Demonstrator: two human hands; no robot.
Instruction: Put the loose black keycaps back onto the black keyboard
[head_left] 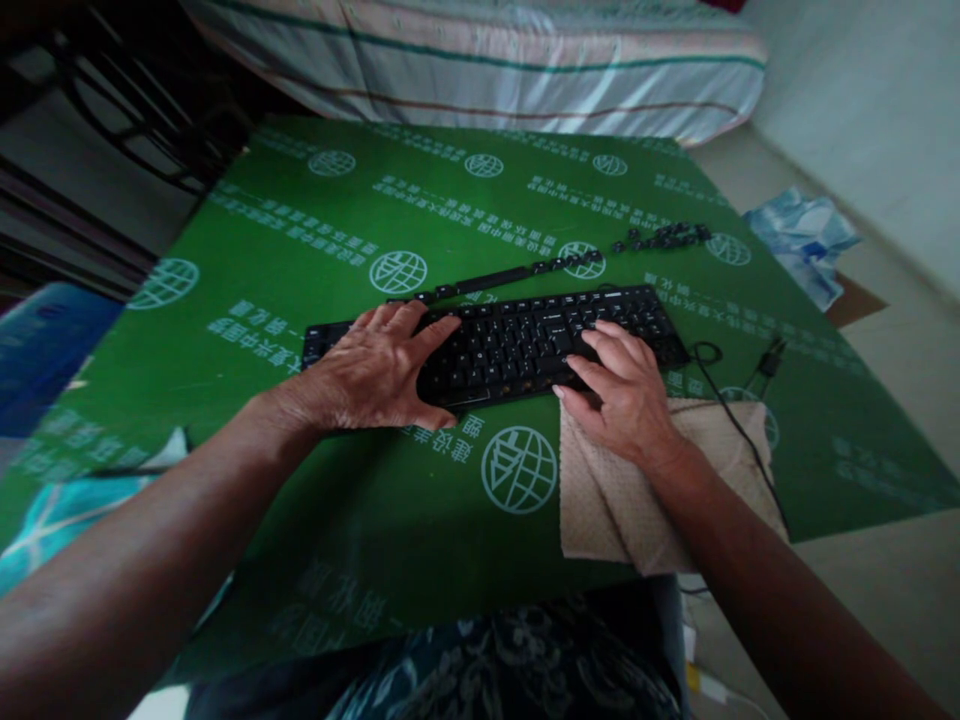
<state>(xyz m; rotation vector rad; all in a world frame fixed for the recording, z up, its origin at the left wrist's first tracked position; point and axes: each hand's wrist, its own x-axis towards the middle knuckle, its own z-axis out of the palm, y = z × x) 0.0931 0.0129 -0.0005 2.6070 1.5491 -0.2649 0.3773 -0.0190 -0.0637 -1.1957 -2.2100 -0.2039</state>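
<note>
A black keyboard [517, 345] lies on the green board. My left hand [375, 365] rests across its left part, thumb apart and fingers stretched over the keys, so that end is mostly hidden. On the right part, my right hand [619, 390] touches the keys near the front edge with slightly bent, spread fingertips. Behind the keyboard runs a line of loose black keycaps [562, 263], with a long space bar keycap [493, 281] among them. A pile of more keycaps [671, 236] sits farther right. Under my right wrist is a folded beige cloth [600, 510].
The green printed board [315, 230] serves as the tabletop. A black cable [739, 425] crosses the cloth at right, near a small dark plug [770, 358]. A teal checked cloth [75, 515] lies at left. Beyond the far edge stands a bed with a striped sheet [525, 80].
</note>
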